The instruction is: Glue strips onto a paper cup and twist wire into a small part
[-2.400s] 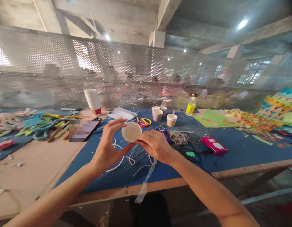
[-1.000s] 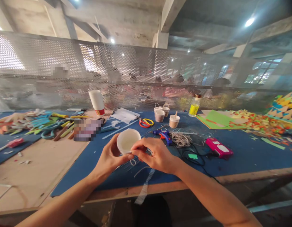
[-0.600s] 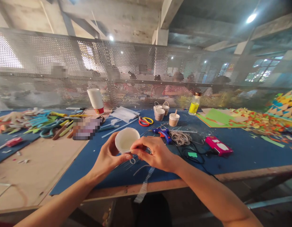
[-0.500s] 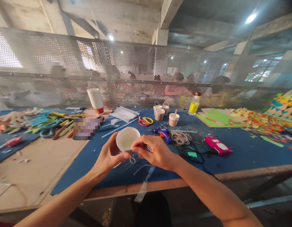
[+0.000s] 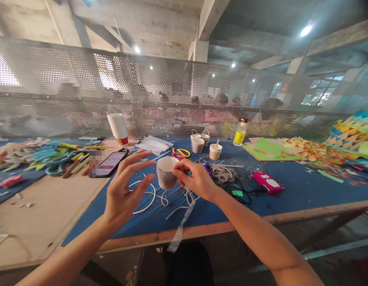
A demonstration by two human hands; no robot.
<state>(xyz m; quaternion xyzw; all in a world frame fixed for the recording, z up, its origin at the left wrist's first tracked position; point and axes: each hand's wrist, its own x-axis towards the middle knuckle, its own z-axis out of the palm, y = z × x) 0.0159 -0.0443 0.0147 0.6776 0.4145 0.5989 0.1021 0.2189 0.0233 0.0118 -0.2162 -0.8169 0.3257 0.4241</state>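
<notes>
A small pale cup (image 5: 166,174) is held upright above the blue mat, its rim pinched by the fingers of my right hand (image 5: 196,178). To the left of the cup, my left hand (image 5: 124,188) is open with its fingers spread, apart from the cup and holding nothing. Under and beside the cup lie a loop of white cord (image 5: 154,196) and several thin wires. A strip of whitish ribbed material (image 5: 181,230) hangs over the table's front edge.
Several small cups (image 5: 197,143), a cup with a stick (image 5: 215,151), scissors (image 5: 181,153), coiled twine (image 5: 222,173), a pink box (image 5: 268,182) and a yellow-labelled bottle (image 5: 240,133) stand or lie behind. A phone (image 5: 109,163), tools and stacked paper cups (image 5: 117,128) are at left.
My left hand has let go of the cup, moved left and opened. The cup, still in my right hand, has tilted from facing me to upright, showing its side.
</notes>
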